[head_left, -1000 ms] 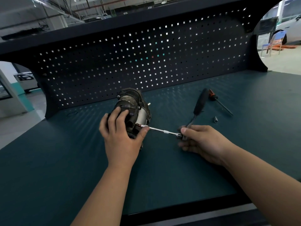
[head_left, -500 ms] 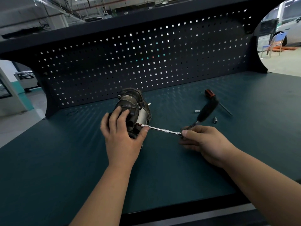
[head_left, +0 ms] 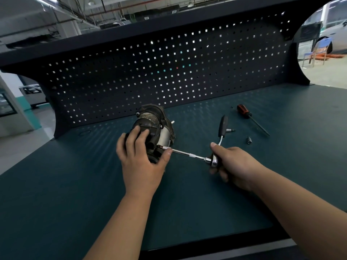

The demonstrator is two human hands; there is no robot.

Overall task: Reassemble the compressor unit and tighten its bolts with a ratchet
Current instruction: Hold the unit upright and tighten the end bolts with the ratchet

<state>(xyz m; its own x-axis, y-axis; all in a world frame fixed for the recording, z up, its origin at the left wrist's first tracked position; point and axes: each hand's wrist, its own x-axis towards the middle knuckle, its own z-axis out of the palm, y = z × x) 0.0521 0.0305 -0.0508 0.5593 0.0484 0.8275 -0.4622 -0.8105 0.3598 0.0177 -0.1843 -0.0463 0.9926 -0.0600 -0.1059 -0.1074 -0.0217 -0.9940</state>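
As the left hand (head_left: 142,166) is gripping the compressor (head_left: 150,117), the right hand (head_left: 236,166) is swinging the held ratchet (head_left: 223,125) back leftward, tightening.

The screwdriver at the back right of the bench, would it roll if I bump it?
The screwdriver likely rolls in an arc: its rounded handle is thicker than the thin shaft. The textured bench mat may stop it soon. Picked up, it should feel stiff and handle-heavy.

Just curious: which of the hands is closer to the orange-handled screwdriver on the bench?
Right. The right hand, gripping the ratchet, is just this side of the screwdriver; the left hand holds the compressor, much farther to its left.
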